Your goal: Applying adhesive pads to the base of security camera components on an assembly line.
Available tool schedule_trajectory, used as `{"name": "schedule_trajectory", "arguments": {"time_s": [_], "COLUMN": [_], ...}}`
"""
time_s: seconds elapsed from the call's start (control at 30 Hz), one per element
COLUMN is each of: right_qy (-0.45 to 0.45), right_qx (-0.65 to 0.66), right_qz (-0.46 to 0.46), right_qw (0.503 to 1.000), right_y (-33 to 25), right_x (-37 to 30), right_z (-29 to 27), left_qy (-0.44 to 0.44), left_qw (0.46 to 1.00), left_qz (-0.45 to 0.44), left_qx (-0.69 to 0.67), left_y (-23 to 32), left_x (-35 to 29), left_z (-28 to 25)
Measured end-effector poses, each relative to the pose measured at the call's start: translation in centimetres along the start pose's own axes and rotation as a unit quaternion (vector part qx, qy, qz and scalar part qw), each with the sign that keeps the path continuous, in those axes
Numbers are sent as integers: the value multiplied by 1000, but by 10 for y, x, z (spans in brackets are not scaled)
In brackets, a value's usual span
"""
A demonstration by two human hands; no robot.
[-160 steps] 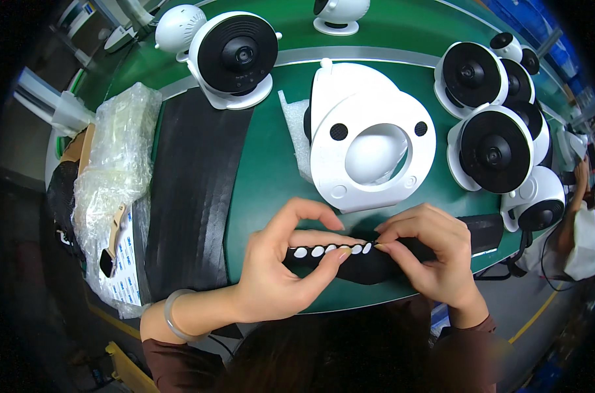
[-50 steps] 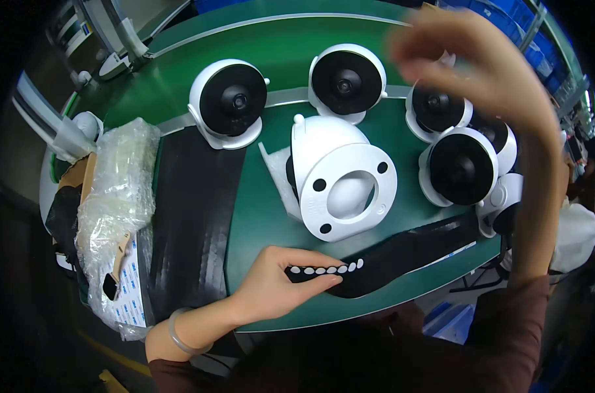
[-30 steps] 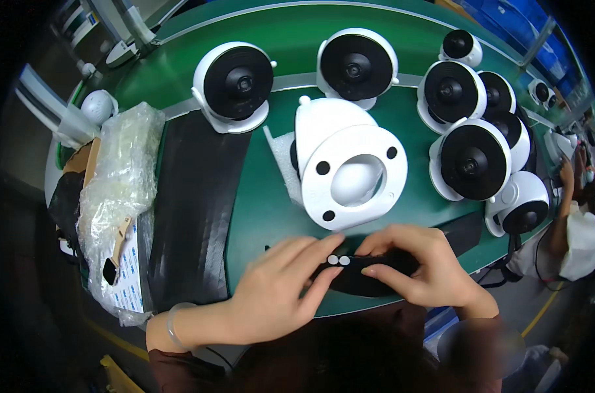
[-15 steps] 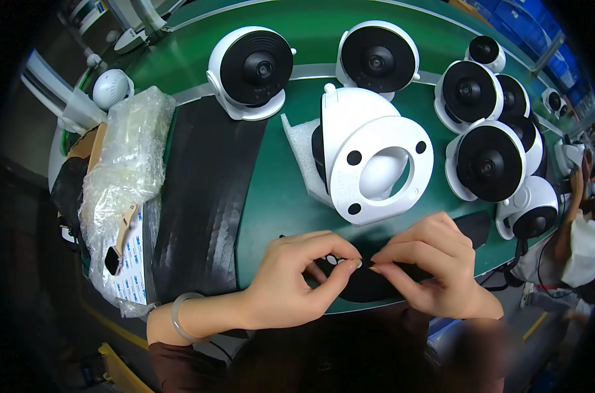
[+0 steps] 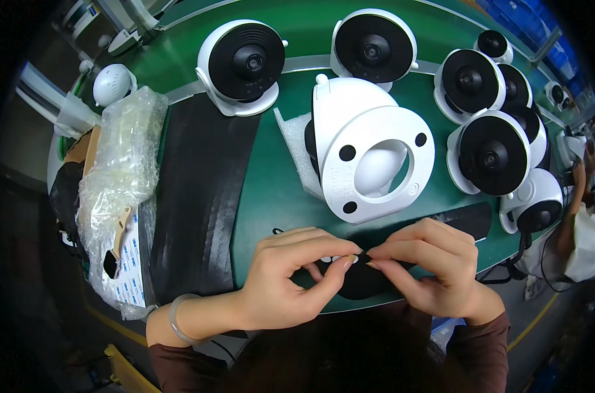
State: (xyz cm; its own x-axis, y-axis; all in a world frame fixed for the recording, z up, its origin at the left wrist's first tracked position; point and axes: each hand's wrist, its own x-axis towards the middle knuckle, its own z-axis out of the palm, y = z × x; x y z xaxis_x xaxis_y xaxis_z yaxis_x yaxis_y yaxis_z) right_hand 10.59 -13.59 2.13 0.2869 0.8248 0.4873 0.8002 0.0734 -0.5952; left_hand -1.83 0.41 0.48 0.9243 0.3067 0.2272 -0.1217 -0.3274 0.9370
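Note:
At the near edge of the bench my left hand point(image 5: 291, 281) pinches small round white pieces point(image 5: 330, 259) between thumb and forefinger. My right hand point(image 5: 435, 268) faces it, thumb and forefinger closed at a tiny dark bit I cannot make out; the fingertips of both hands nearly meet. Beneath them lies a black sheet point(image 5: 363, 287), mostly hidden by the hands. Just beyond, a white security camera point(image 5: 353, 98) is tipped over, its ring-shaped base point(image 5: 340, 180) turned toward me. Three black round pads show on that base. White foam point(image 5: 297, 154) lies under the camera.
Two upright cameras point(image 5: 248, 62) point(image 5: 374, 49) stand at the back, and several more point(image 5: 492, 157) crowd the right. On the left are a long black mat point(image 5: 202, 196), bubble wrap point(image 5: 124, 157) and a watch point(image 5: 117, 245). A person's arm point(image 5: 576, 209) shows at far right.
The view has shifted slightly. My fingertips have come closer together, and the white pieces by my left hand show more clearly. The tipped camera stays on the bench.

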Motion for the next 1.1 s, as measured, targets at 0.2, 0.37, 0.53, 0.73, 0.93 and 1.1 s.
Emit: {"name": "schedule_trajectory", "arguments": {"time_s": [0.2, 0.37, 0.53, 0.73, 0.93, 1.1], "right_qy": [14, -9, -50, -41, 216, 186], "right_qx": [2, 18, 49, 82, 119, 225], "right_qz": [2, 16, 36, 44, 189, 241], "right_qw": [1000, 1000, 997, 995, 951, 925], "right_y": [1, 2, 5, 2, 16, 16], "right_x": [-2, 3, 4, 1, -4, 5], "right_z": [3, 0, -1, -7, -12, -4], "left_qy": [7, 2, 0, 2, 70, 105], "left_qw": [1000, 997, 996, 998, 997, 993], "left_qz": [9, 54, 60, 39, -24, -44], "left_qx": [10, 62, 67, 44, -2, -36], "left_y": [-2, -2, -3, -1, -4, -2], "left_x": [1, 1, 0, -1, -4, -1], "left_z": [0, -1, 1, -1, 7, 11]}}
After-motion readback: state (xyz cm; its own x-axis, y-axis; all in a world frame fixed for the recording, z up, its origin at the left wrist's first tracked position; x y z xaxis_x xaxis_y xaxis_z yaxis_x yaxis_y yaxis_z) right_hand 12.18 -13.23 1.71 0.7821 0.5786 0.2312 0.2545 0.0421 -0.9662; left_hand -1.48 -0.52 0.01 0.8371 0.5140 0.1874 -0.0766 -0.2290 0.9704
